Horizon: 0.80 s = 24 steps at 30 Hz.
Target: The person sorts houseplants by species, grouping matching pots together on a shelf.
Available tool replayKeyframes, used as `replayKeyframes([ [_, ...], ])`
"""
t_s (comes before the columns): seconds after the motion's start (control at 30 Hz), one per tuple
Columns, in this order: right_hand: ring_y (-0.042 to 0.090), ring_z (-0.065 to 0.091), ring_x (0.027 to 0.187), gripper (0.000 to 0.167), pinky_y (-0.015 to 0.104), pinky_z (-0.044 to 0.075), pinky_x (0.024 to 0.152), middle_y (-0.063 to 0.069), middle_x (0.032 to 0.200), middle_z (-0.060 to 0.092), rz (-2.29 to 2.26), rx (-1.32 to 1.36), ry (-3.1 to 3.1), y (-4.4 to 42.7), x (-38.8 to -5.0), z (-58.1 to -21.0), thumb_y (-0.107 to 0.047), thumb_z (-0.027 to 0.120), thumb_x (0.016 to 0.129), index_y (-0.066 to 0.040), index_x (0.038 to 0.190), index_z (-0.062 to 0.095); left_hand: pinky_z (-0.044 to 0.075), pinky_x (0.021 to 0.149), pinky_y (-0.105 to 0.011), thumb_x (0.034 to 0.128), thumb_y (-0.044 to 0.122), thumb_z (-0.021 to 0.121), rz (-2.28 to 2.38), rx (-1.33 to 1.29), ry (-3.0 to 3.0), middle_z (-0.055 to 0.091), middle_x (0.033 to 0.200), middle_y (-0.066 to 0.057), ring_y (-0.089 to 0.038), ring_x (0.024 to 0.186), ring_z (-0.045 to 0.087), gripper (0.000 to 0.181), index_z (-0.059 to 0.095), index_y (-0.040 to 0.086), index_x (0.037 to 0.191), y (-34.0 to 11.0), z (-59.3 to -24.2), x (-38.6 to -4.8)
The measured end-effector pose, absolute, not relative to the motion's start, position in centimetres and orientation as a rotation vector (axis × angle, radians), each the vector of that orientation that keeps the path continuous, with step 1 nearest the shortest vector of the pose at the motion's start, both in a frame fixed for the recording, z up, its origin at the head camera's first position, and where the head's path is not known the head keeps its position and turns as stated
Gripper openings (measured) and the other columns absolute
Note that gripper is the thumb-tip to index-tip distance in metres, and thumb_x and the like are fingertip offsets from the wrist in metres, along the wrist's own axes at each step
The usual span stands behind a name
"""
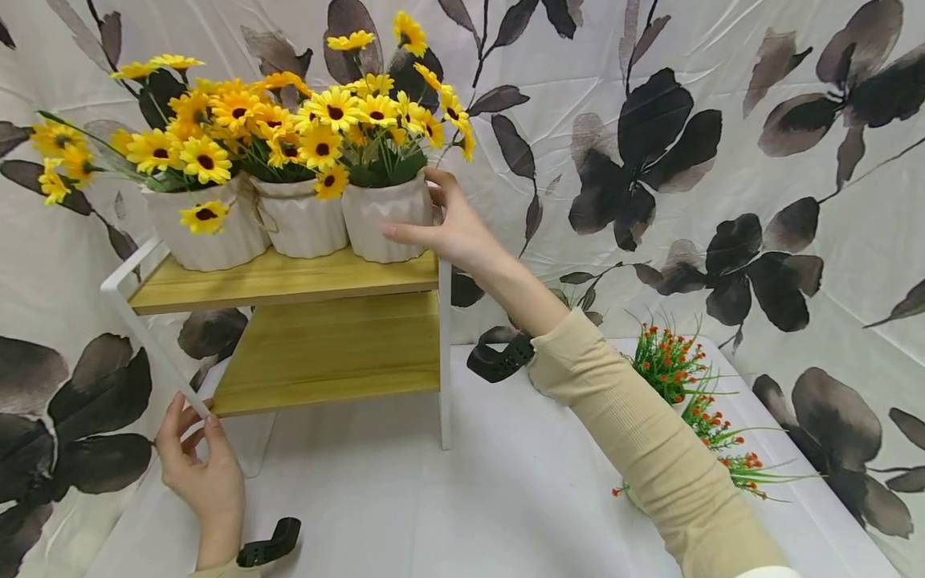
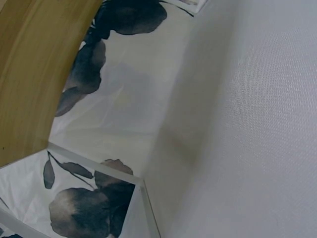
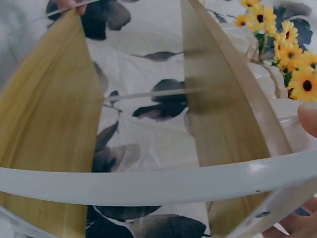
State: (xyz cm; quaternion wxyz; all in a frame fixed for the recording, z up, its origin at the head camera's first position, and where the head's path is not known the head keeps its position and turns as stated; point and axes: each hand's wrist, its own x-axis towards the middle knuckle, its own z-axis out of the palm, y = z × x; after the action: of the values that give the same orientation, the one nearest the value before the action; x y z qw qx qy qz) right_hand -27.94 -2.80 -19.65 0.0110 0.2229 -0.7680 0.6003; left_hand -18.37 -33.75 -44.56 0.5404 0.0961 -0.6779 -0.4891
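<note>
A two-tier shelf (image 1: 340, 349) with wooden boards and white metal legs stands on the table. On its top board three white ribbed pots of yellow artificial sunflowers stand in a row. My right hand (image 1: 462, 221) grips the rightmost flower pot (image 1: 383, 221), thumb across the front and fingers round its right side. Lower down, my left hand (image 1: 205, 482) pinches the shelf's front left leg (image 1: 155, 345) beside the lower board's corner. The left wrist view shows the lower board (image 2: 34, 74), but not the fingers. In the right wrist view the right thumb (image 3: 308, 119) touches the pot.
Beside the rightmost pot are the middle pot (image 1: 303, 229) and the left pot (image 1: 205, 241). Small potted plants with red flowers (image 1: 668, 365) stand at the table's right, partly behind my right sleeve. A floral curtain (image 1: 535, 48) hangs behind the white-covered table (image 1: 506, 498).
</note>
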Motion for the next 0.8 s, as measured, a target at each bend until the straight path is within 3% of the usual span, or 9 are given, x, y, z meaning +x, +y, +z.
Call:
replayKeyframes([
  [0.17, 0.02, 0.027, 0.144, 0.085, 0.047, 0.033, 0.111, 0.005, 0.154, 0.03, 1.851, 0.732, -2.338, -1.6, -27.0, -20.1, -0.023, 0.073, 0.081, -0.023, 0.15, 0.024, 0.039, 0.085, -0.016, 0.0927, -0.001, 0.054, -1.154, 0.216, -1.612, 0.057, 0.103, 0.029, 0.005, 0.105, 0.052, 0.041, 0.052, 0.004, 0.134, -33.8, -44.5, -18.4],
  [0.4, 0.015, 0.028, 0.143, 0.078, 0.045, 0.015, 0.119, 0.0, 0.152, 0.035, 1.787, 0.76, -2.247, 0.0, -25.3, -21.6, -0.022, 0.071, 0.084, -0.022, 0.149, 0.027, 0.039, 0.084, -0.015, 0.0925, -0.002, 0.054, -1.155, 0.22, -1.604, 0.057, 0.103, 0.028, 0.005, 0.105, 0.053, 0.041, 0.052, 0.003, 0.133, -33.7, -44.5, -18.3],
  [0.8, 0.014, 0.039, 0.137, 0.068, 0.038, 0.021, 0.119, 0.007, 0.143, 0.046, 1.88, 0.749, -2.093, 3.0, -21.2, -25.0, -0.01, 0.065, 0.087, -0.017, 0.145, 0.033, 0.039, 0.084, -0.015, 0.0923, -0.003, 0.054, -1.163, 0.244, -1.607, 0.056, 0.103, 0.027, 0.005, 0.105, 0.053, 0.042, 0.052, 0.003, 0.134, -33.8, -44.6, -18.5],
])
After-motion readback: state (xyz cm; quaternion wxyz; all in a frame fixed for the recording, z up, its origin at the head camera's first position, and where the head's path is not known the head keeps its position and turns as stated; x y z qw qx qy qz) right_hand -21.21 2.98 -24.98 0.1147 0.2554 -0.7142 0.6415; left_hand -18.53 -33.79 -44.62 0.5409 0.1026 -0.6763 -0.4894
